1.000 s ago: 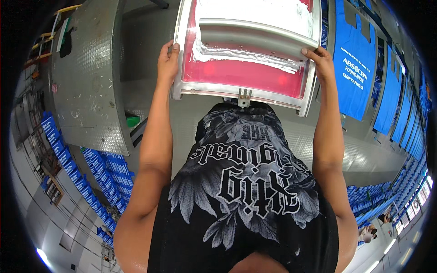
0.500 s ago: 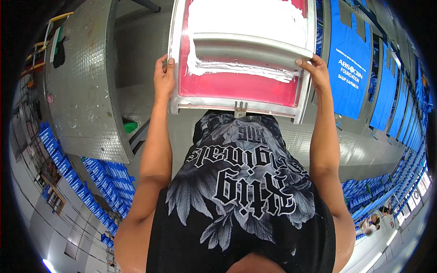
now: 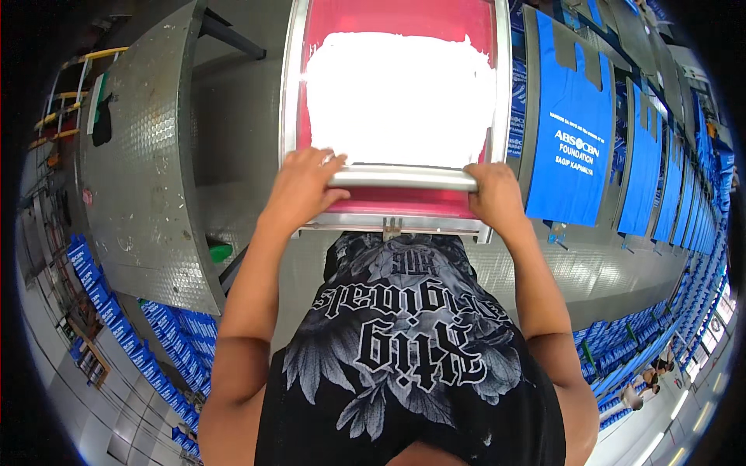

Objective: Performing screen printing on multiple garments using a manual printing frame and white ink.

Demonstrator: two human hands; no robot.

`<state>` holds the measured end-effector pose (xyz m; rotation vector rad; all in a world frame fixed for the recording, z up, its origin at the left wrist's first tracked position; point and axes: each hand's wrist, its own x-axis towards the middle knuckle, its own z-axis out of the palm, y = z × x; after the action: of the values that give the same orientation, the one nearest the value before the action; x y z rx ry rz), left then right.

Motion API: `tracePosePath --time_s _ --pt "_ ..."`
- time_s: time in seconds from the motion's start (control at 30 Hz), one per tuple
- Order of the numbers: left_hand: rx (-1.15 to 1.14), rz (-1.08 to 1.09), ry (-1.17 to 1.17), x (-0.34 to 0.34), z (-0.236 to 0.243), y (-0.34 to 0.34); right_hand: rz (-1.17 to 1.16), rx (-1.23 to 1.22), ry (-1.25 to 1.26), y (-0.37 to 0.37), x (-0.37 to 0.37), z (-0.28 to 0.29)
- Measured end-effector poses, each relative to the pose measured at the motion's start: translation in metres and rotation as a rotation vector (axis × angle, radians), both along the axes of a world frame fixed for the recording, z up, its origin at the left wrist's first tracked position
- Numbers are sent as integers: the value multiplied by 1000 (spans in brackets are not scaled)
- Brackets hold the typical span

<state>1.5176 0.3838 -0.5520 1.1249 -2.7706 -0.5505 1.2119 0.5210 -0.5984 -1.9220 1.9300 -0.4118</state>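
A screen-printing frame [image 3: 291, 93] with a silver metal rim and red mesh [image 3: 400, 17] lies in front of me. Thick white ink [image 3: 400, 97] covers the middle of the mesh. Across its near part lies a long metal squeegee [image 3: 404, 178], close to the frame's near edge. My left hand [image 3: 305, 190] is closed around its left end, thumb below and fingers on top. At the opposite end, my right hand [image 3: 497, 198] grips the squeegee with fingers curled over it. A small metal clamp [image 3: 392, 227] sits at the middle of the near rim.
To the right, blue printed bags [image 3: 571, 147] lie on boards in a long row. A worn grey metal-topped table [image 3: 144, 186] stands at left. Stacks of blue pieces [image 3: 101, 276] line the lower left. Other people [image 3: 633, 398] are far off at lower right.
The squeegee has come toward me to the near end of the mesh, leaving a smooth white area beyond it. Both hands now wrap its ends; before, they were at the frame's sides.
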Motion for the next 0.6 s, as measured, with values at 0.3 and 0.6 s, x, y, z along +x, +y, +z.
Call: tracePosePath --time_s 0.3,0.6 --pt "-295 0 95 -58 -39 -120 -41 -260 229 -130 -49 -24" --pt "-30 53 -55 4 -16 19 21 -108 -27 2 1 -4"
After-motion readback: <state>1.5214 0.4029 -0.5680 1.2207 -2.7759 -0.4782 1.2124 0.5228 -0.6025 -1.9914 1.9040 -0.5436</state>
